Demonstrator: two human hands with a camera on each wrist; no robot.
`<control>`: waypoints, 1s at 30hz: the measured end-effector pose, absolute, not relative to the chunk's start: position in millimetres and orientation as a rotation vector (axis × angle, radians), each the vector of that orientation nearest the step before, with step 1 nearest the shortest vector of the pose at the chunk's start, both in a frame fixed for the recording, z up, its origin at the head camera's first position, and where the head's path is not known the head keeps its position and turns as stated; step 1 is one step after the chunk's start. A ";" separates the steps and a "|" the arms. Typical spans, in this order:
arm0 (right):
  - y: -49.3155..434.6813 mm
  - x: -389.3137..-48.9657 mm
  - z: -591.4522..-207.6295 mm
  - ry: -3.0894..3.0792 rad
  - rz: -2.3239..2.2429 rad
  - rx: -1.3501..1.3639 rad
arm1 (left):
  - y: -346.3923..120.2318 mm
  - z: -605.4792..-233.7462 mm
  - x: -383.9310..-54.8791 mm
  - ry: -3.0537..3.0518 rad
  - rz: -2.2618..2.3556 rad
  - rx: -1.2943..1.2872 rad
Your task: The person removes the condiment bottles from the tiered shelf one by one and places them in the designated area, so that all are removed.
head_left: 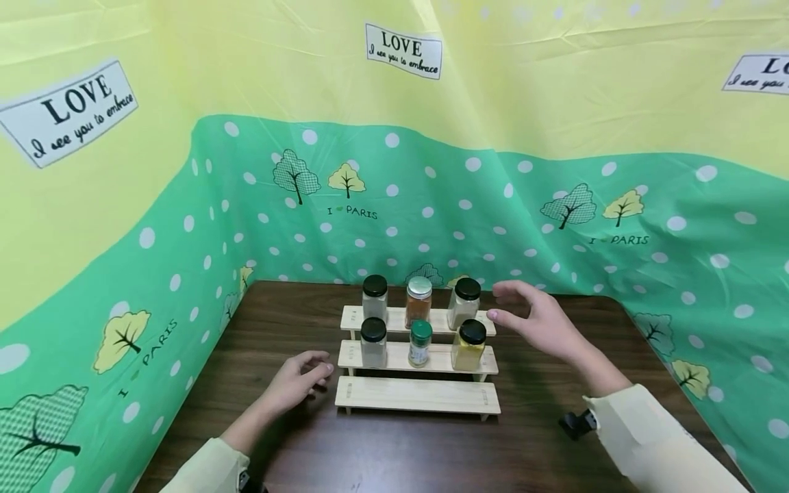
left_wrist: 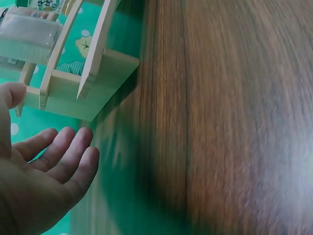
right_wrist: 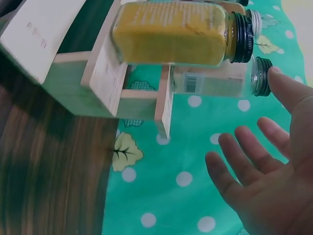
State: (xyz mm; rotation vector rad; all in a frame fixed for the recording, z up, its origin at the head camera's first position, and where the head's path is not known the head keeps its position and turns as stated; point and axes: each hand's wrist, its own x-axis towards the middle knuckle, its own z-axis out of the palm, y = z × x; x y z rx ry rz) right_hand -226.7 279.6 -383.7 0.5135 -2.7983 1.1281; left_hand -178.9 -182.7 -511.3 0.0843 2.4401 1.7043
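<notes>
A three-step wooden rack [head_left: 418, 396] stands on the table with spice jars on its upper two steps. On the top step are a black-lidded jar [head_left: 374, 298], a silver-lidded jar of reddish spice [head_left: 418, 305] and a black-lidded jar of pale contents [head_left: 464, 305]. The middle step bears a black-lidded jar of greyish contents [head_left: 373, 346], a small green-lidded jar [head_left: 420, 346] and a black-lidded jar of yellow powder [right_wrist: 168, 34]. My right hand [head_left: 536, 318], fingers spread and holding nothing, is beside the top right jar. My left hand [head_left: 296, 378] hovers, relaxed, left of the rack.
The dark wooden table [head_left: 394, 455] extends around the rack. Behind it and at both sides hangs a green and yellow printed cloth [head_left: 394, 226]. The bottom step holds no jars. A black wrist device [head_left: 577, 424] shows below the right sleeve.
</notes>
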 end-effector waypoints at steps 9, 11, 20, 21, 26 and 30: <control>272.6 -240.5 -393.9 -2.738 1.368 0.588 | -173.8 -518.9 -176.9 2.297 1.724 0.134; 271.1 -242.9 -396.5 -2.725 1.394 0.611 | -172.4 -520.2 -176.3 2.279 1.726 0.138; 263.3 -248.3 -400.6 -2.745 1.402 0.622 | -165.8 -523.4 -172.2 2.206 1.731 0.141; 262.6 -248.8 -400.9 -2.756 1.397 0.609 | -165.2 -523.5 -172.0 2.209 1.729 0.139; 260.5 -251.7 -401.7 -2.794 1.411 0.561 | -163.7 -524.1 -171.5 2.203 1.732 0.134; 259.1 -253.9 -402.2 -2.791 1.418 0.554 | -162.5 -524.5 -172.1 2.179 1.757 0.155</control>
